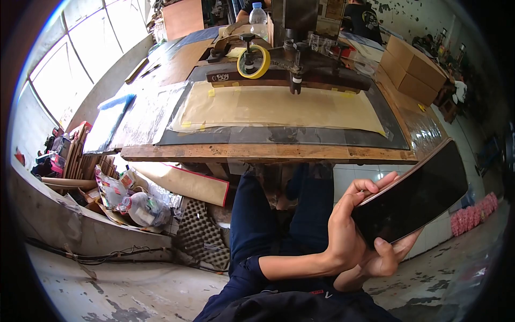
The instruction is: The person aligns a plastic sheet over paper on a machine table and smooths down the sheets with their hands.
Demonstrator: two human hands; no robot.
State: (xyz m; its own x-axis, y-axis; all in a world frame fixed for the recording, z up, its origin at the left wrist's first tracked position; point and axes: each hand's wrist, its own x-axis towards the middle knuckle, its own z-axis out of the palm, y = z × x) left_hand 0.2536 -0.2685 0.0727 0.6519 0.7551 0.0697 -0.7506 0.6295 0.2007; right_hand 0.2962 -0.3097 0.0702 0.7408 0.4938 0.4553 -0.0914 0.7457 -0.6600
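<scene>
A smartphone (413,196) with a dark screen is held up at the right, tilted, over the floor beyond my lap. My left hand (346,225) is closed along its left edge, with fingertips at the upper edge. From below, my right hand (390,256) grips the lower end, its thumb resting on the front and its other fingers mostly behind the phone. In front of me, a long sheet of tan paper (279,110) lies taped onto a dark mat (268,137) on the wooden table. A roll of yellow tape (261,63) hangs on the clamp bar (332,80) above the paper.
A cardboard box (413,67) stands at the table's right side, and a water bottle (258,20) at the back. Plastic sheets (147,115) cover the left side. Bagged scraps (145,209) and egg-crate foam (201,231) lie lower left. Other people sit farther back.
</scene>
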